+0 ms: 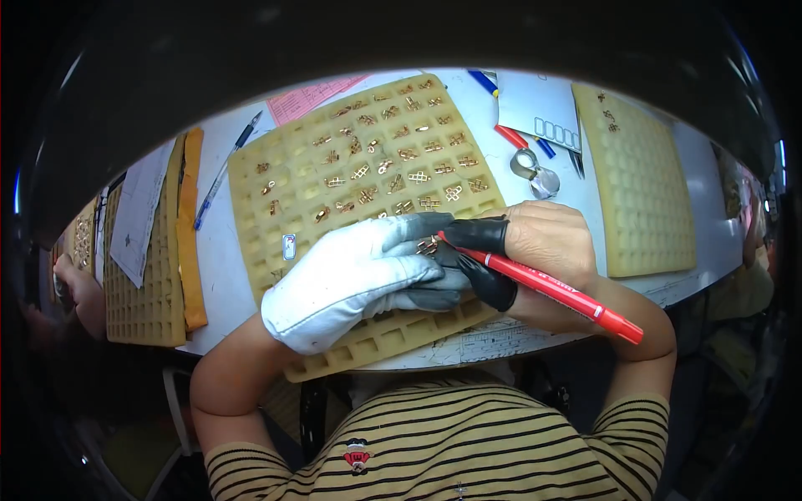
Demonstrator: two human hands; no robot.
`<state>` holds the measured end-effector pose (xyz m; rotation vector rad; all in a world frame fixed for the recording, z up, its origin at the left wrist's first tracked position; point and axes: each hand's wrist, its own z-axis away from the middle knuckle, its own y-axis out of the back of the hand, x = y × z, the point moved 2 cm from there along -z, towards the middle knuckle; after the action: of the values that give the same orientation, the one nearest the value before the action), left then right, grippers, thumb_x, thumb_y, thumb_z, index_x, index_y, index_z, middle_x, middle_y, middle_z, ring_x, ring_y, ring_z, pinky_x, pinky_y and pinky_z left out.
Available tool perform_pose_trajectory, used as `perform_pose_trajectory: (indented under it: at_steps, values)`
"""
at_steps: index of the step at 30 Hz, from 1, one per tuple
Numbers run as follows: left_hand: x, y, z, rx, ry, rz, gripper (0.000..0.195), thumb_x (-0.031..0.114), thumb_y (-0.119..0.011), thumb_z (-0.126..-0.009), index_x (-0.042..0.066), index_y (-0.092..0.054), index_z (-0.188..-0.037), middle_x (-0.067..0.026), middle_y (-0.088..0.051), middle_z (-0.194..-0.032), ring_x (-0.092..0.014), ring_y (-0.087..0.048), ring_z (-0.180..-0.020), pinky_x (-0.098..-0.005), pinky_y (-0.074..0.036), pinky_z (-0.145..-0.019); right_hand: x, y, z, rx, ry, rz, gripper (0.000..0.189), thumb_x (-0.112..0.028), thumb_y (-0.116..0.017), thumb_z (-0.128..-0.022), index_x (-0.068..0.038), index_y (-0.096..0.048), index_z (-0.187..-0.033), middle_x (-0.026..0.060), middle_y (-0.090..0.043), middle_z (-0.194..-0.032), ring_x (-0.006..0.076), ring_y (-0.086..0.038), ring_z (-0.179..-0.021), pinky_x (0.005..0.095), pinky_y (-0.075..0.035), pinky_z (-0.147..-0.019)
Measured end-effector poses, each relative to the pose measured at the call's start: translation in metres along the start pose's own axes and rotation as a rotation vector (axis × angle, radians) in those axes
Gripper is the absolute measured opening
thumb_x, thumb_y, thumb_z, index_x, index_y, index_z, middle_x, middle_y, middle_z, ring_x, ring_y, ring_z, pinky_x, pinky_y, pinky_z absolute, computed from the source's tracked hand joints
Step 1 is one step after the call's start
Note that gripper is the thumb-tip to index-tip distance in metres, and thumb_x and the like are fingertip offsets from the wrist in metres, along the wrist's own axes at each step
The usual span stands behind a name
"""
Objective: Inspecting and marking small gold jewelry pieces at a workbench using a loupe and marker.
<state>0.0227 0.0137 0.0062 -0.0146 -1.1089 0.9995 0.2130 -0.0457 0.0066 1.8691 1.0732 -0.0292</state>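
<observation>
My left hand point(357, 269), in a white glove with grey fingertips, holds a small rose-gold metal jewellery piece point(428, 246) between thumb and fingers. Black finger cots cover the thumb and finger of my right hand point(532, 263). That hand grips a red marker pen point(551, 285) slantwise, its tip close to the metal piece; whether it touches is hard to tell. Both hands are above the front part of a yellowish pocketed tray point(294, 150). Many tray pockets hold similar rose-gold pieces point(418, 178). A small label tag point(289, 247) lies in the tray left of my glove.
A folding loupe point(532, 172), tweezers point(577, 164) and a white paper point(532, 103) lie behind my right hand. Another pocketed tray point(645, 206) is at right. To the left are a ballpoint pen point(229, 169), an orange envelope point(191, 250) and another person's hand point(78, 285).
</observation>
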Motion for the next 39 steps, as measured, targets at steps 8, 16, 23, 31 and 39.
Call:
perform_pose_trajectory:
  at_steps: [8,16,23,31,39]
  values:
    - [-0.005,0.0,0.001,-0.04,-0.067,-0.077,0.048,0.009,-0.055,-0.093,-0.009,-0.038,-0.134,-0.0211,-0.061,-0.115,-0.028,-0.065,-0.103,-0.036,-0.056,-0.086,0.011,-0.005,-0.001,-0.109,-0.175,-0.144,0.037,0.008,-0.061,-0.053,-0.002,-0.049,-0.087,0.0108,-0.044,-0.077,0.0309,-0.047,-0.074,0.0393,-0.04,-0.062]
    - [-0.001,-0.006,0.002,0.008,-0.03,-0.114,0.046,0.009,-0.049,-0.096,-0.007,-0.036,-0.137,-0.0209,-0.063,-0.113,-0.024,-0.067,-0.098,-0.0328,-0.056,-0.085,0.007,-0.001,-0.003,-0.345,-0.324,-0.22,0.044,0.012,-0.053,-0.057,-0.001,-0.059,-0.099,0.0082,-0.046,-0.086,0.0247,-0.046,-0.083,0.0321,-0.039,-0.075]
    - [-0.001,-0.006,0.001,-0.021,-0.061,-0.154,0.045,0.013,-0.054,-0.095,-0.005,-0.041,-0.134,-0.0147,-0.061,-0.115,-0.018,-0.063,-0.102,-0.0291,-0.053,-0.088,0.01,-0.004,0.0,-0.232,-0.347,-0.172,0.02,0.003,-0.067,-0.076,-0.001,-0.062,-0.094,0.0096,-0.055,-0.086,0.0232,-0.054,-0.08,0.0316,-0.043,-0.071]
    - [0.009,-0.006,0.004,0.11,-0.051,-0.335,0.03,0.011,-0.059,-0.092,-0.008,-0.058,-0.114,-0.015,-0.068,-0.103,-0.019,-0.068,-0.092,-0.0284,-0.055,-0.082,0.01,-0.004,-0.003,-0.053,-0.308,-0.243,0.01,-0.002,-0.066,-0.079,-0.001,-0.061,-0.088,0.0095,-0.055,-0.079,0.0236,-0.054,-0.073,0.0333,-0.042,-0.066]
    - [0.006,-0.01,0.006,0.129,-0.074,-0.234,0.029,0.009,-0.058,-0.092,-0.011,-0.058,-0.113,-0.0161,-0.068,-0.104,-0.02,-0.068,-0.09,-0.0285,-0.056,-0.081,0.009,0.002,-0.003,-0.078,-0.149,0.107,0.018,0.0,-0.072,-0.071,-0.004,-0.064,-0.088,0.0083,-0.055,-0.077,0.0245,-0.052,-0.071,0.0346,-0.039,-0.069]
